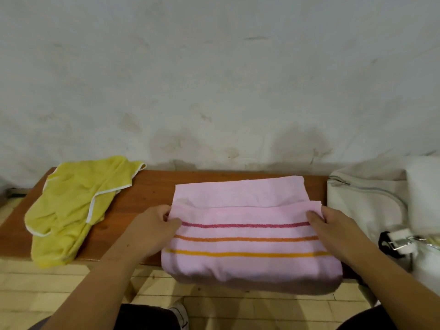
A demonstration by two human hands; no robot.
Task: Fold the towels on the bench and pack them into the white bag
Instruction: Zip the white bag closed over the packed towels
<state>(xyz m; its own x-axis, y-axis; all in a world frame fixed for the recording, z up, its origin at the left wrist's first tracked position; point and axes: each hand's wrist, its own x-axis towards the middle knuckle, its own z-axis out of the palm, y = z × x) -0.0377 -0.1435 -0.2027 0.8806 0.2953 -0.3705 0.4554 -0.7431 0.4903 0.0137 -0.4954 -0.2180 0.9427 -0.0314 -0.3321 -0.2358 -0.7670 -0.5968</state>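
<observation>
A: On the worktop (pixel 147 194), in the middle, where does the pink towel (pixel 247 236) lie?

B: Flat and folded, with its near fold hanging over the front edge.

A: And the hands?

B: The left hand (pixel 152 227) pinches the top layer's left corner, and the right hand (pixel 333 227) pinches its right corner.

A: What lies beside it?

B: A crumpled yellow towel (pixel 71 210) lies apart at the left end. The white bag (pixel 364 206) sits just to the right.
</observation>
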